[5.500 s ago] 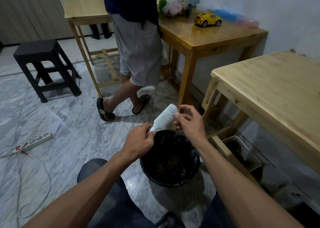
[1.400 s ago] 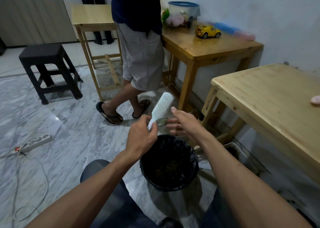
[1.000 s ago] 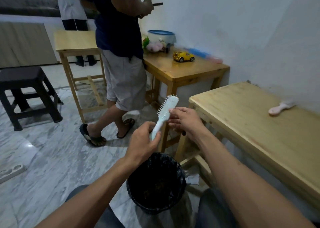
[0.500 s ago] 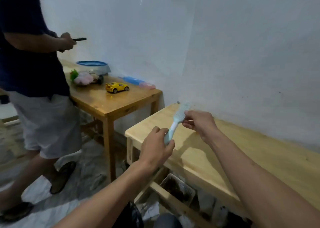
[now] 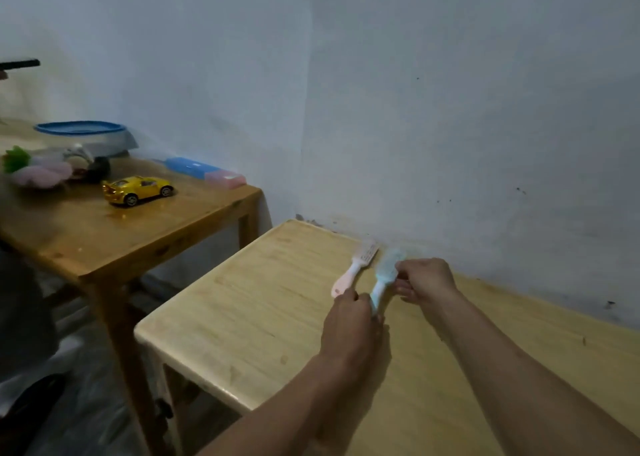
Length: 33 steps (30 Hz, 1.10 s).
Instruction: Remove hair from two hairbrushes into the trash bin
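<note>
Holding a pale blue plastic hairbrush (image 5: 383, 275) over a light wooden table (image 5: 263, 317), I have my left hand (image 5: 349, 320) curled round the brush's handle and my right hand (image 5: 424, 280) gripping the bristled head with bent fingers. The blue brush slants up and away from my left hand toward the white wall (image 5: 450, 109), its head blurred; whether it rests on the tabletop or sits just above it I cannot tell. Just left of it, beyond my left knuckles, a pink-handled plastic hairbrush (image 5: 353, 270) lies flat on the table, its head pointing to the wall and its handle end close to my left hand, though I cannot tell whether they touch. Well to the left of both hands stands a darker wooden table (image 5: 145, 241) carrying a yellow toy car (image 5: 136, 189), a blue-lidded clear plastic tub (image 5: 83, 133), a blue and pink plastic case (image 5: 207, 171) along the wall, and a blurred heap of soft pink and green items (image 5: 34, 170). At the far left edge a dark slim object (image 5: 20, 64) pokes into view.
</note>
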Each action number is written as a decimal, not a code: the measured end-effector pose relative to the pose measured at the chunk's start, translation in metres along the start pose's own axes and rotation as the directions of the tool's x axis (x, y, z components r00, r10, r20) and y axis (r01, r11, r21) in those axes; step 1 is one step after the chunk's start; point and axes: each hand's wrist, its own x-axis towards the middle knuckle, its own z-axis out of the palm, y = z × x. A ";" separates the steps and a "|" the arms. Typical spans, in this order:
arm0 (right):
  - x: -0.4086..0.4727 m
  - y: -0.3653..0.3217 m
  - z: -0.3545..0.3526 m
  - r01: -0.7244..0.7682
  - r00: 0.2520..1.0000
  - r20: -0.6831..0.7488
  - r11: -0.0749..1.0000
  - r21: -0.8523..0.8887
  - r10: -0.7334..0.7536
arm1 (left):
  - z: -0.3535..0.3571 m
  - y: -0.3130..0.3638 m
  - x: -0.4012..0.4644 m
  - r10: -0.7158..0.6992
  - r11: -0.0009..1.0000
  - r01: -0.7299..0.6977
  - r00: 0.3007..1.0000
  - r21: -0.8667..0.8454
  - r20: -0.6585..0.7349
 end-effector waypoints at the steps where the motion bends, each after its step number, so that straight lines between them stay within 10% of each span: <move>1: 0.010 0.004 0.001 -0.007 1.000 -0.013 1.000 -0.005 0.007 | 0.006 0.000 0.006 0.003 1.000 -0.003 1.000 0.031 -0.005; 8: 0.042 0.004 0.006 0.021 0.996 -0.088 0.993 -0.115 -0.031 | 0.025 0.006 0.035 0.077 0.957 -0.060 0.996 0.284 -0.050; 33: 0.041 0.004 -0.020 -0.041 0.999 0.009 0.997 -0.067 0.041 | 0.010 0.004 0.040 0.131 0.991 -0.126 0.985 0.049 -0.112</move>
